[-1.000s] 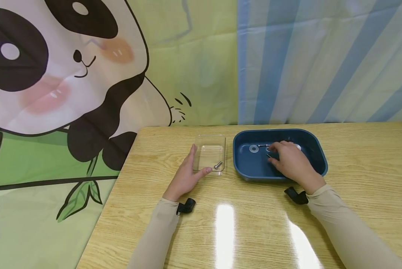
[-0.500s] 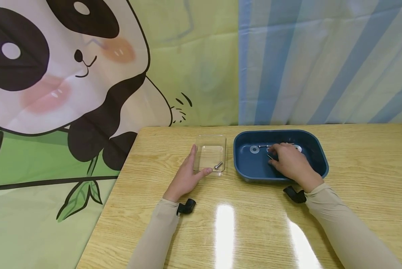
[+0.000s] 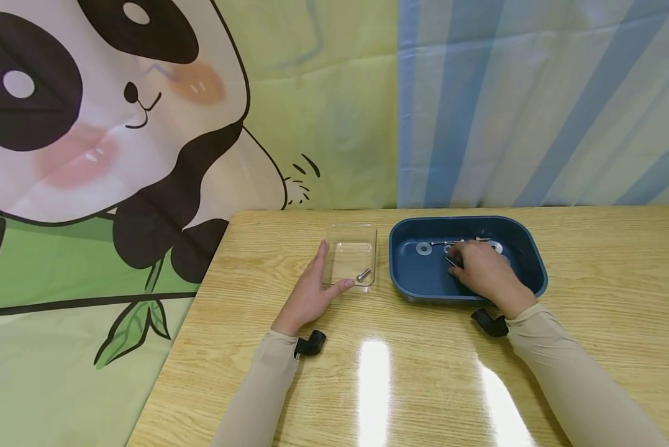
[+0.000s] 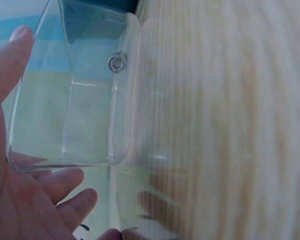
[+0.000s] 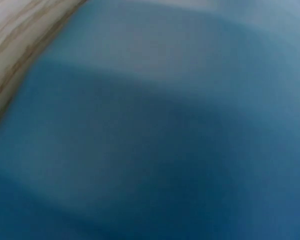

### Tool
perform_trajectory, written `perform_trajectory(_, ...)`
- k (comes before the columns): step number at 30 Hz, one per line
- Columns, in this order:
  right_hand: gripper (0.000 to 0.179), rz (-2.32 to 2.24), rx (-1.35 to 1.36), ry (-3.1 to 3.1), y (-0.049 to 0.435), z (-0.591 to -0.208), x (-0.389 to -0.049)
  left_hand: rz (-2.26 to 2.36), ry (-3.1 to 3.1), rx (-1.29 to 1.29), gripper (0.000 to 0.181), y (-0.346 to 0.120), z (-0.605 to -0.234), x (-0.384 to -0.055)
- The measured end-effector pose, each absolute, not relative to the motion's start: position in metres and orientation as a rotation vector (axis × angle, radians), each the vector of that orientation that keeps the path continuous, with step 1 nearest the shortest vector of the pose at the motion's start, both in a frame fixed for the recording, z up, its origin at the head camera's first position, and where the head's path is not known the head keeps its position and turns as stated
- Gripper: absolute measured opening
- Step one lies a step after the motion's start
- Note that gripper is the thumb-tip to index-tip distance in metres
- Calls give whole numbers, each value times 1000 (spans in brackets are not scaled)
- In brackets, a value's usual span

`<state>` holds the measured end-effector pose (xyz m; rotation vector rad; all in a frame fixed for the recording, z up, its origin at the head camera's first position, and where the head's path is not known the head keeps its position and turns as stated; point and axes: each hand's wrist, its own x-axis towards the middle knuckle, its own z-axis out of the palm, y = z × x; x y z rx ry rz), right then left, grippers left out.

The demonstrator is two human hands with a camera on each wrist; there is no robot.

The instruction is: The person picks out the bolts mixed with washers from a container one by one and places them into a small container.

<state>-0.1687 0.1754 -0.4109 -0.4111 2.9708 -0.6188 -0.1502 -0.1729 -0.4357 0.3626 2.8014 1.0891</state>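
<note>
My left hand (image 3: pixel 309 292) rests against a clear plastic box (image 3: pixel 350 231), thumb along its front wall and straight fingers along its left side. A short silver socket-head bolt (image 3: pixel 363 275) lies inside the box near its front right corner; its hex socket faces the camera in the left wrist view. My right hand (image 3: pixel 486 270) reaches into a blue tray (image 3: pixel 415 282), pinching a thin metal screw (image 3: pixel 450 261) between thumb and fingers. Behind these fingers lie several silver screws (image 3: pixel 438 243) in a row, partly covered by the hand.
A pale flat washer (image 3: pixel 423 249) lies at the tray's left and another washer (image 3: pixel 497 247) near its right end. The wooden table (image 3: pixel 423 372) ends against a printed curtain (image 3: pixel 334 124) at the back. The right wrist view is mostly blurred blue tray.
My right hand has shifted slightly toward the tray's front, so more of the screws behind it show. My left hand and the clear box have stayed in place.
</note>
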Motion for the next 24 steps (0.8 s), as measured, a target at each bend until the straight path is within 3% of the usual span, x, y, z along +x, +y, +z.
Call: perform_trajectory(24,10,-632,-363,2967,176,-414,-170,1088,2804,371,104,-173,-437,-151)
